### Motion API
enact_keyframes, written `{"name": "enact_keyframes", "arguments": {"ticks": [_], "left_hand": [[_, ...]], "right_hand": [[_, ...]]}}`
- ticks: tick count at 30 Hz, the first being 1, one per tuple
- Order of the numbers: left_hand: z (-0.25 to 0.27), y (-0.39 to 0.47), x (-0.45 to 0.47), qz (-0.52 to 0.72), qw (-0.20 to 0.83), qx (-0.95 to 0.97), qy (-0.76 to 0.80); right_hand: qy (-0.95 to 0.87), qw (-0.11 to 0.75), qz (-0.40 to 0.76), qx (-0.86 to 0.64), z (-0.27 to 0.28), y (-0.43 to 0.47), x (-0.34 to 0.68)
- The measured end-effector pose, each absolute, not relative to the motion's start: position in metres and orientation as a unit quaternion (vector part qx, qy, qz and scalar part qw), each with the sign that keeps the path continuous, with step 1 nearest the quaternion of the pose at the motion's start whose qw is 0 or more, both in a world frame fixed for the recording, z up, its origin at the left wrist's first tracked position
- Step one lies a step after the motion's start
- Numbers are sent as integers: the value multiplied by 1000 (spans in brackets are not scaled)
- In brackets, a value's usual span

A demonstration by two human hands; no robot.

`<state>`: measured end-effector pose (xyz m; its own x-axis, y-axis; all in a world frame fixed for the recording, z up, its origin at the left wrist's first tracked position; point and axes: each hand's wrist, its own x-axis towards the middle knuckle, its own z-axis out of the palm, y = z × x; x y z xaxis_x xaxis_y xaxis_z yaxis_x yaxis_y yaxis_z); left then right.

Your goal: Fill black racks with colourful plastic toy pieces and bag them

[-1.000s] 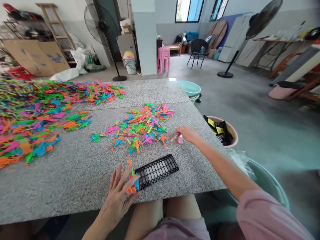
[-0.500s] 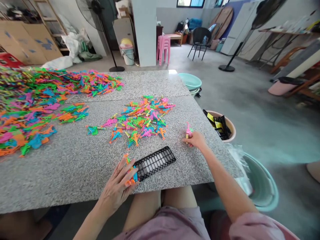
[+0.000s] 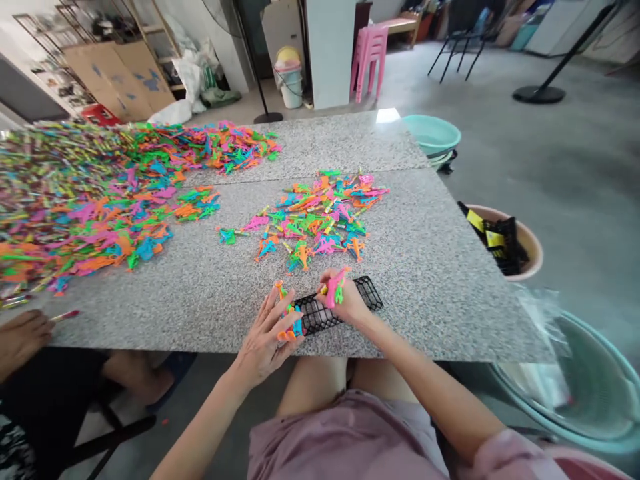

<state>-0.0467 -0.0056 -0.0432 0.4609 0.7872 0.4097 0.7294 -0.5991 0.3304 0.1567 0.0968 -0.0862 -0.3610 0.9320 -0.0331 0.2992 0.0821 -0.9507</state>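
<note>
A black lattice basket (image 3: 320, 319), long and narrow, lies near the table's front edge. My left hand (image 3: 264, 340) is at its left end, fingers spread and curved over several bright plastic toys (image 3: 296, 325) in orange, blue and green, holding them there. Above the basket's middle, my right hand (image 3: 350, 301) is closed on a pink and green plastic toy (image 3: 336, 288); a yellow bit shows by the fingertips. Behind the basket lies a loose pile of similar toys (image 3: 320, 223) in pink, orange, green and blue. Their exact kind is too small to tell.
A much larger heap of toys (image 3: 100, 200) covers the left of the speckled stone table (image 3: 430, 280). Another person's hand (image 3: 25, 333) holds a thin stick-like piece at the left edge. Right of the table stand a tub with black baskets (image 3: 530, 263) and a green tub (image 3: 600, 387).
My right hand has moved left from the bare tabletop to above the basket, carrying the pink and green toy. The left hand stays on the toys. The view has turned left, showing another person's hand.
</note>
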Motion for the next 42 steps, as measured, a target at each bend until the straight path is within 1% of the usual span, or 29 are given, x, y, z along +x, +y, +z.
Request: {"name": "enact_keyframes", "arguments": {"ticks": [3,6,8,13,16,19,21,23,24,26,28,29,32,34,37,39,41,42], "left_hand": [[-43,-6,-47,267,61,852,446],[-43,-5,-47,259,65,854,446],[-44,-4,-46,258,61,858,441],[-44,1,-47,268,7,871,412],[-40,5,-48,247,0,878,410],[-38,6,-48,252,2,873,419],[-39,5,-47,268,13,870,413],[-43,5,-47,280,26,870,405],[-45,5,-47,283,33,869,404],[-47,6,-50,285,49,866,408],[-47,7,-54,281,60,864,413],[-46,8,-56,278,61,865,413],[-40,9,-61,268,59,873,402],[-37,9,-63,259,62,878,398],[-37,8,-63,248,73,878,402],[-39,7,-63,247,82,875,408],[-42,6,-62,254,89,871,412],[-43,6,-60,259,91,868,413]], "right_hand": [[-729,274,456,-430,-90,96,127],[-816,204,369,-395,-88,96,116],[-843,163,322,-398,-81,97,113],[-864,76,282,-409,-55,102,99],[-870,81,281,-398,-52,104,98],[-877,128,282,-367,-58,115,122],[-860,164,257,-410,-61,128,151],[-829,169,200,-494,-61,139,182],[-820,149,165,-527,-61,142,197],[-822,78,99,-556,-60,140,221],[-839,10,57,-541,-58,133,236],[-847,-8,45,-530,-57,131,241],[-871,-18,-5,-492,-52,142,247],[-898,-28,-38,-438,-50,164,250],[-942,-65,-26,-329,-52,196,262],[-952,-68,-1,-297,-53,206,277],[-937,-21,28,-347,-51,202,291],[-916,30,49,-398,-49,194,295]]}}
